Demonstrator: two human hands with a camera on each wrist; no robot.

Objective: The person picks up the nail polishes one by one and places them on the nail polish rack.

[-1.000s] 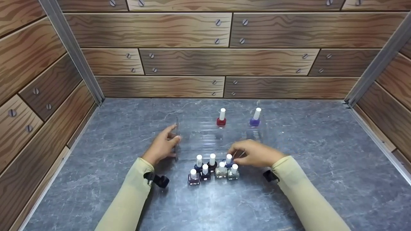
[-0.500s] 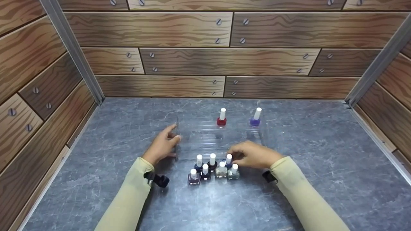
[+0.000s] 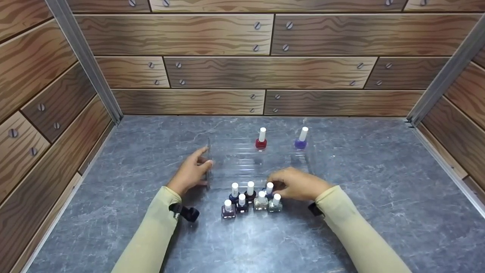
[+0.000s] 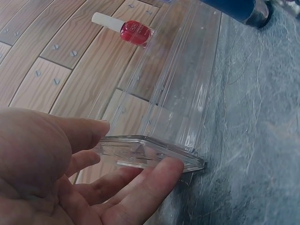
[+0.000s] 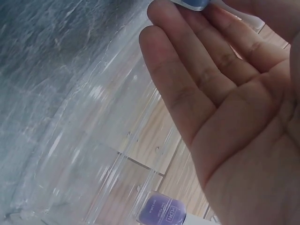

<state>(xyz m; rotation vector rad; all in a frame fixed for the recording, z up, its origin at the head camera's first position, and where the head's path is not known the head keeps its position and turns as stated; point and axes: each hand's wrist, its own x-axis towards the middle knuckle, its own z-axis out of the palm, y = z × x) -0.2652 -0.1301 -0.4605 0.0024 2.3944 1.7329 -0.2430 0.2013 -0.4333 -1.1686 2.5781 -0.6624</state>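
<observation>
A clear stepped rack [image 4: 173,112] stands on the table. My left hand [image 3: 189,170] holds its left end panel, thumb on one side and fingers on the other in the left wrist view. With its fingertips, my right hand [image 3: 299,184] pinches a blue nail polish bottle [image 3: 269,192] in front of the rack. Only the base of that bottle shows in the right wrist view. On the rack's rear step stand a red nail polish bottle [image 3: 261,143] and, farther right, a purple nail polish bottle [image 3: 301,144], both white-capped and upright.
Several more white-capped polish bottles are clustered before the rack, including a dark purple bottle [image 3: 228,212], a pale glitter bottle [image 3: 260,204] and a greenish glitter bottle [image 3: 275,207]. Wood-patterned walls [image 3: 219,72] enclose the grey marbled table [image 3: 159,132].
My right hand has shifted very slightly left and closed in on the blue nail polish bottle. The left hand and the other bottles have stayed in place.
</observation>
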